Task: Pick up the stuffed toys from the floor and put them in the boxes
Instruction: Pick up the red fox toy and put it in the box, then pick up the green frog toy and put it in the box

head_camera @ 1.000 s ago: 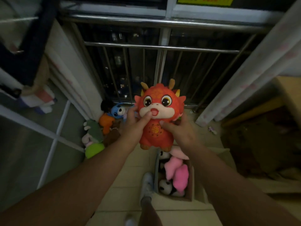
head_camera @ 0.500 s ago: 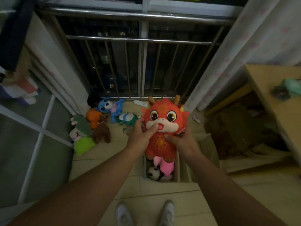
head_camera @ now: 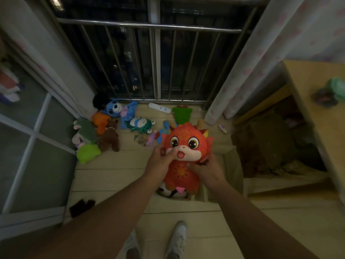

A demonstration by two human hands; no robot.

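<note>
A red dragon plush [head_camera: 186, 146] with big eyes is held upright between both hands, right over a cardboard box [head_camera: 233, 169] on the floor. My left hand [head_camera: 160, 161] grips its left cheek and side. My right hand [head_camera: 207, 172] grips its right side at the belly. Under the dragon, a panda plush [head_camera: 168, 192] and a bit of pink plush [head_camera: 180, 189] show inside the box. Several other stuffed toys lie on the floor beyond: a blue one [head_camera: 115, 109], a green frog [head_camera: 141, 125], a brown one [head_camera: 109, 139], a lime one [head_camera: 87, 153].
A metal railing [head_camera: 149, 53] closes the far side. Curtains hang left [head_camera: 46, 53] and right [head_camera: 252, 62]. A glass door frame [head_camera: 28, 146] lies left, a wooden table [head_camera: 317, 109] right. My white shoes [head_camera: 177, 238] stand near the bottom. A dark item [head_camera: 81, 207] lies on the floor.
Both hands have lowered the dragon plush from chest height down towards the box. The view has tilted downward, showing more floor and my feet.
</note>
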